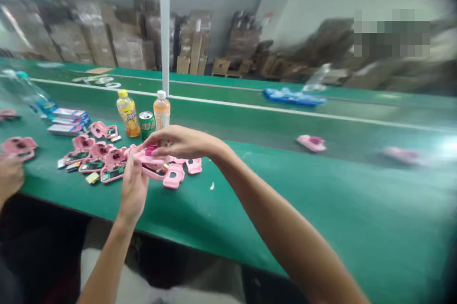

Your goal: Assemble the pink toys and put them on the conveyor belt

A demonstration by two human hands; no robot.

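My left hand [133, 187] grips the near side of a pink plastic casing [148, 158], its fingers closed around the edge. From the right, my right hand [185, 142] arches over the same casing, with fingers and thumb closed on it beside a magenta part [151, 150]. Below and behind it lie more pink shell pieces, including an empty-looking frame [173, 176]. To the left, several opened pink housings [113, 174] show green circuit boards, and a small yellowish block [92, 178] lies before them.
A yellow-capped bottle [127, 113], a green can [146, 125] and a white-capped bottle [162, 110] stand behind my hands. Small boxes [67, 123] are stacked left. Pink units [311, 142] lie on the conveyor with a blue tray [293, 97]. Another person's hand [10, 175] is far left.
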